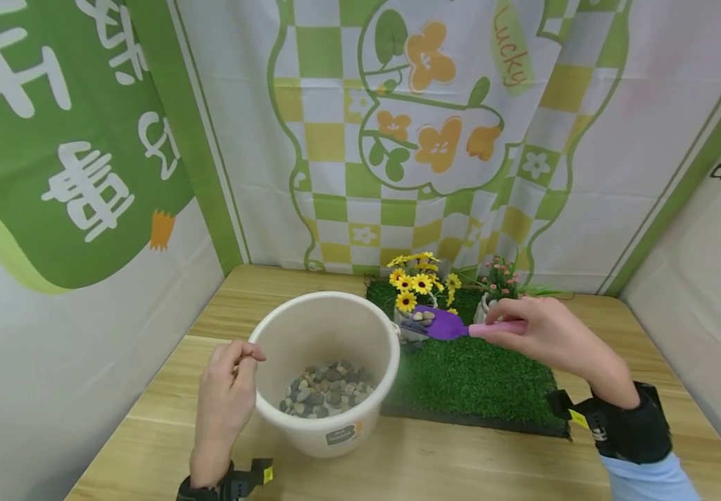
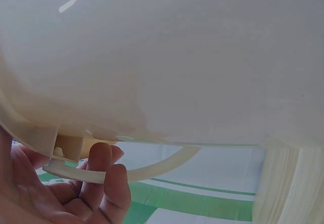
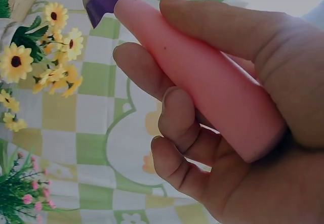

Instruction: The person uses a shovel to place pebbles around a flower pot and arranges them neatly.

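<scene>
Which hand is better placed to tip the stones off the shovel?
Probably the right hand: it grips the shovel by its pink handle, and the stones lie on the purple blade. The left hand is across the bucket, holding the bucket's white bail, away from the shovel.

"Lucky" (image 1: 511,45) stood on backdrop (image 1: 319,104) behind bucket (image 1: 294,426); Chinese characters (image 1: 89,191) marked cloths (image 1: 94,104) left and right of it; bucket label (image 1: 340,436) was illegible

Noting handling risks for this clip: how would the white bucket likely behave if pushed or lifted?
The bucket looks like smooth plastic, so its wall is probably fairly stiff. Stones across its bottom likely make it heavier than when empty and less apt to tip. They lie loose, so may shift if it tilts.
</scene>
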A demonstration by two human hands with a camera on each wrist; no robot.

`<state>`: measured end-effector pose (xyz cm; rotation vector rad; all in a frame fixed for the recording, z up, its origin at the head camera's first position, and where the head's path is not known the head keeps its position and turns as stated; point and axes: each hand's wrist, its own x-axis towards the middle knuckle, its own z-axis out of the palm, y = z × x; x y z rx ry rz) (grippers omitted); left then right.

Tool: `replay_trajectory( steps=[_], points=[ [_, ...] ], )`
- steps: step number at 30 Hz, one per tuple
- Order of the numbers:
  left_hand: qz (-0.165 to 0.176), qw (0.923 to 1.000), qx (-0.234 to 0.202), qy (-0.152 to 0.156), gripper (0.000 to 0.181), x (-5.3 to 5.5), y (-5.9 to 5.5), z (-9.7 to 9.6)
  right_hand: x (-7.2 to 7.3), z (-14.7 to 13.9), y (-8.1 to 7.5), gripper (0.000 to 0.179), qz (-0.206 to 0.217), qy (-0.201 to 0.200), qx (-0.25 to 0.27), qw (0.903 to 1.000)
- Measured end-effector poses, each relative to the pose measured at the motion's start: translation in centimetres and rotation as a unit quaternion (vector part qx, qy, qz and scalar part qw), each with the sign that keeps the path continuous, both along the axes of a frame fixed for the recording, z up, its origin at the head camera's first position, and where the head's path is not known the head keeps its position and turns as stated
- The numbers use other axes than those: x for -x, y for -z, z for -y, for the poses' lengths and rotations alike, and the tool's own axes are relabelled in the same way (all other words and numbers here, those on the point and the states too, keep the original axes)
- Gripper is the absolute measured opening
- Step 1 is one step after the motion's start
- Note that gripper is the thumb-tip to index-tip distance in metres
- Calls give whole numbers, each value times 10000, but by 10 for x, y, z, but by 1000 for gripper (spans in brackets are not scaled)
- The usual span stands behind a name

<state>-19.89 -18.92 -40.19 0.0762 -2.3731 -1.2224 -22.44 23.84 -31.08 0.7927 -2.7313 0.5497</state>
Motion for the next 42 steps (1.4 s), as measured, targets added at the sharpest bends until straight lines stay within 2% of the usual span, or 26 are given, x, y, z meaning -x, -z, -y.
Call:
replay_trajectory(
  steps=[10,17,27,42],
  points=[
    [29,10000,68,-34,23,0,0,-1,4,-4,19,5,203,177,162,9995],
    [-16,10000,53,-19,23,2,-1,0,9,-6,37,10,703,414,335,9961],
    [-56,9999,85,-32,22,2,-1,1,17,-12,55,11,893,320,541,9940],
    [-67,9999,115,-2,23,2,-1,1,35,-22,80,16,1339,375,567,9887]
  ],
)
